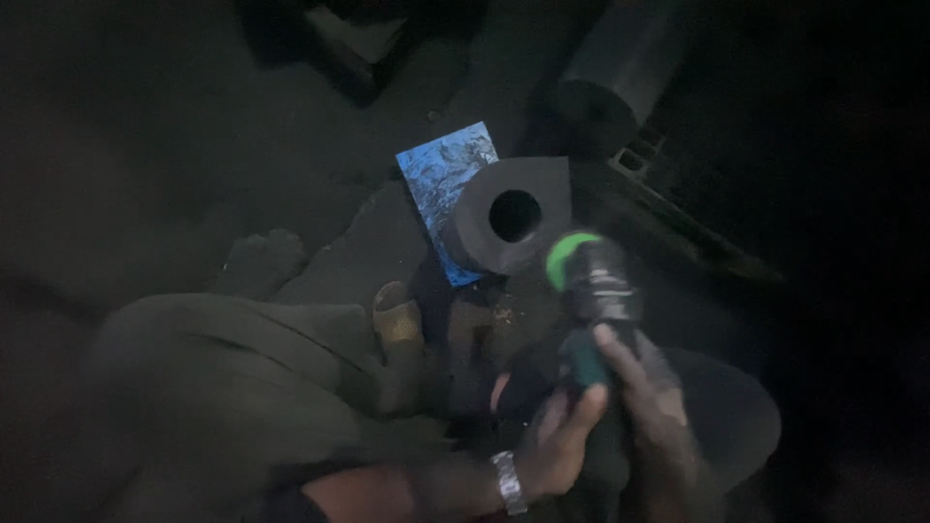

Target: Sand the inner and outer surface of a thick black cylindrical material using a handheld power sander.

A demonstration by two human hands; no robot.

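Observation:
The scene is very dark. My left hand (557,436), with a metal watch on its wrist, and my right hand (654,392) both grip a dark power tool (601,291) with a green ring at its front and a teal body. The tool's front end points at a grey metal block (484,242) with a round hole through it, and sits close to the block's lower right edge. Whether they touch is unclear. The block rests on a blue slab (436,169) on the ground.
My bent leg in olive trousers (223,387) fills the lower left, with a sandalled foot (397,320) by the block. A thick dark cylinder (615,73) lies at the upper right, beside a dark metal frame (678,208). A dark box (354,34) sits at the top.

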